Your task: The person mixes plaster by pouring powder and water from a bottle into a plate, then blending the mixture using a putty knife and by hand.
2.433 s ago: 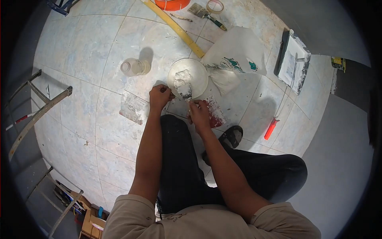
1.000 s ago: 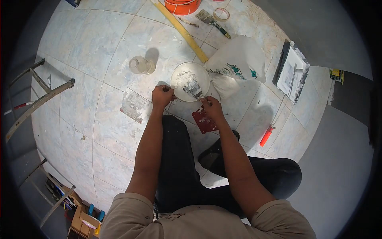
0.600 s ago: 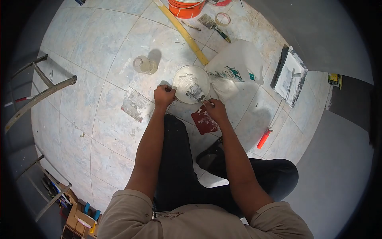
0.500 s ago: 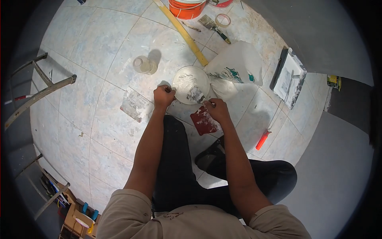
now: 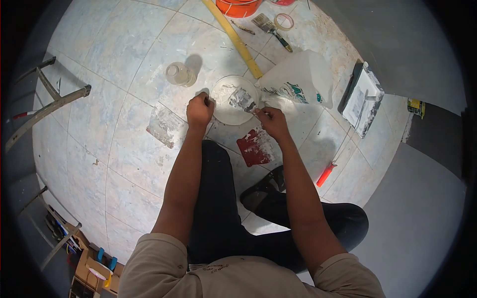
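"Where's the knife?"

"Centre of the frame, just above the middle: its smeared blade [image 5: 242, 99] lies over the bowl [image 5: 229, 117], angled down to the right hand [image 5: 273, 121]. Those fingers are closed on the handle end."

"And the left hand [image 5: 199, 110]?"

"At the bowl's left edge, fingers curled. Whether they clamp the rim, I can't tell."

"How would it handle?"

"The knife looks light and fairly stiff; the handle is the place to take it, as a smeared blade may be slippery. The white paste [image 5: 224, 91] seems soft and thick. The bowl looks light enough to skid, so I'd steady it by the rim."

"Anything in the way?"

"The bag [image 5: 300, 74] crowds the bowl's right side, and the yellow bar [image 5: 236, 39] ends near its upper right. The red scraper [image 5: 254, 149] lies just below the right hand. The jar [image 5: 180, 74], upper left of the bowl, looks easy to tip."

"Farther out?"

"The brush [image 5: 273, 32] and tape [image 5: 283, 21] at upper centre; the paint tray [image 5: 365, 99] at right, well apart."
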The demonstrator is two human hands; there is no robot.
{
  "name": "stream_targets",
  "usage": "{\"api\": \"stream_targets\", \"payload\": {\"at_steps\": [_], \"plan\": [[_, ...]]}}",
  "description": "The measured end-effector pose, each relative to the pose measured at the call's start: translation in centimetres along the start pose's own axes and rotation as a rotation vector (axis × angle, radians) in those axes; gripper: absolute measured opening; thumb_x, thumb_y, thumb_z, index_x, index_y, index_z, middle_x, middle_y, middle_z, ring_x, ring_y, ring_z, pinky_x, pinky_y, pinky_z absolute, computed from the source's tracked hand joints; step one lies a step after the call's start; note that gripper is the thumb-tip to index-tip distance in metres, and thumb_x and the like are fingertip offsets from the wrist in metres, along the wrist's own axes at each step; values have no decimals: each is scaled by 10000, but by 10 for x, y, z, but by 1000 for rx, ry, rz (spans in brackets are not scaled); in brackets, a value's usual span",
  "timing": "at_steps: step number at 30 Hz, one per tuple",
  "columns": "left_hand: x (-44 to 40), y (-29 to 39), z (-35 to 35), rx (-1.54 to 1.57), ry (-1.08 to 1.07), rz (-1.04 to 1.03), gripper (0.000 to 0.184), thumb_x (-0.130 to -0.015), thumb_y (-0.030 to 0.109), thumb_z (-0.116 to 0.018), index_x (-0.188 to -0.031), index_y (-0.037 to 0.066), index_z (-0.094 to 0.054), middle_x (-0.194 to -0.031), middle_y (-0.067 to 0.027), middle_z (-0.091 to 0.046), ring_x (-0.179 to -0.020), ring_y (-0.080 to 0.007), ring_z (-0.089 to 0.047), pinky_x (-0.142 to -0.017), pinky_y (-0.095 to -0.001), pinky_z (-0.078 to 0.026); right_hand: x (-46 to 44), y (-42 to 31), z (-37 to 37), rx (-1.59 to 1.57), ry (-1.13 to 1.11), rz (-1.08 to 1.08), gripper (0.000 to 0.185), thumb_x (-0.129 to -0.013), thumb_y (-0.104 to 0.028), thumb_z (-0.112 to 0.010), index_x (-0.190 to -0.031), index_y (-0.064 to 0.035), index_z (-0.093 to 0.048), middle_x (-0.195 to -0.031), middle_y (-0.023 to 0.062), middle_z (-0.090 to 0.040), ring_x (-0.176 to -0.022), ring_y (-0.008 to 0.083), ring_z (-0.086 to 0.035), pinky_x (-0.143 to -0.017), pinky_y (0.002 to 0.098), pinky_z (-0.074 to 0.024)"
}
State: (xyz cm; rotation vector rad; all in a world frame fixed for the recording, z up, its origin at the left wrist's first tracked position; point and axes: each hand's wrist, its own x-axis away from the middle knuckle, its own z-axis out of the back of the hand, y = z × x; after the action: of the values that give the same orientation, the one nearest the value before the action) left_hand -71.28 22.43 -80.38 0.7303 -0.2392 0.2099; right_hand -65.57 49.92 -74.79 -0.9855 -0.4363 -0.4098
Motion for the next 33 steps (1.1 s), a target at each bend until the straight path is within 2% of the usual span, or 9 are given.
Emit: {"api": "stream_targets", "payload": {"at_steps": [2,5,8,10,13,17,22,25,33], "plan": [[0,-2,1,14,2,4,266,-882,288,-727,-995,47,-743,-923,-250,-755,-898,-447,-745,-805,-501,-583,-6,9,-18,-43,41,31,365,-989,-357,-739,-981,2,-804,-735,210,-715,-664,285,-679,-688,430,-543],[0,-1,5,60,-13,22,262,-872,274,-743,-1014,54,-759,-935,-239,-767,-903,-432,-755,-818,-488,-588,-3,12,-34,-101,26,-130,376,-989,-352,-738,-950,19,-782,-730,227,-697,-700,286,-708,-694,433,-538],[1,-6,2,99,-17,12,261,-861,260,-758,-1028,60,-775,-949,-224,-778,-905,-414,-764,-827,-474,-592,5,9,-37,-28,100,-75,403,-986,-358,-724,-898,33,-758,-738,253,-689,-741,345,-726,-732,450,-537],[0,-6,1,108,4,-23,262,-856,254,-765,-1034,63,-782,-955,-217,-783,-904,-406,-768,-830,-467,-593,0,10,-36,121,75,-57,465,-977,-440,-732,-996,22,-786,-868,251,-747,-816,373,-723,-793,451,-555],[1,-1,2,95,41,-22,242,-873,265,-734,-990,57,-773,-950,-233,-770,-894,-429,-755,-819,-476,-590,3,2,-30,183,124,-45,475,-971,-422,-706,-892,44,-759,-899,300,-725,-864,443,-719,-829,492,-550],[-2,-5,-1,3,-12,-32,243,-915,269,-648,-960,49,-743,-923,-255,-740,-908,-465,-725,-824,-518,-580,-2,-3,-6,244,90,47,469,-948,-438,-725,-934,28,-783,-991,309,-733,-942,447,-729,-871,496,-559],[-6,0,-2,-82,26,-141,237,-940,249,-611,-993,57,-737,-972,-233,-740,-941,-457,-719,-847,-535,-576,-3,-41,36,527,-110,74,443,-909,-467,-757,-1001,-38,-816,-970,245,-770,-966,421,-746,-892,498,-578],[-15,7,-5,-109,87,-199,233,-952,241,-604,-1031,76,-749,-1035,-203,-739,-949,-433,-721,-851,-529,-579,-5,-67,58,593,-79,68,432,-907,-477,-758,-983,-56,-821,-926,215,-777,-954,404,-754,-876,487,-586],[-47,16,-15,-153,23,-426,219,-957,97,-627,-1116,105,-777,-1046,-128,-733,-989,-372,-717,-884,-475,-574,-24,-97,69,872,-134,106,376,-920,-427,-740,-1040,-75,-798,-1071,180,-787,-983,388,-759,-886,500,-592]]}}
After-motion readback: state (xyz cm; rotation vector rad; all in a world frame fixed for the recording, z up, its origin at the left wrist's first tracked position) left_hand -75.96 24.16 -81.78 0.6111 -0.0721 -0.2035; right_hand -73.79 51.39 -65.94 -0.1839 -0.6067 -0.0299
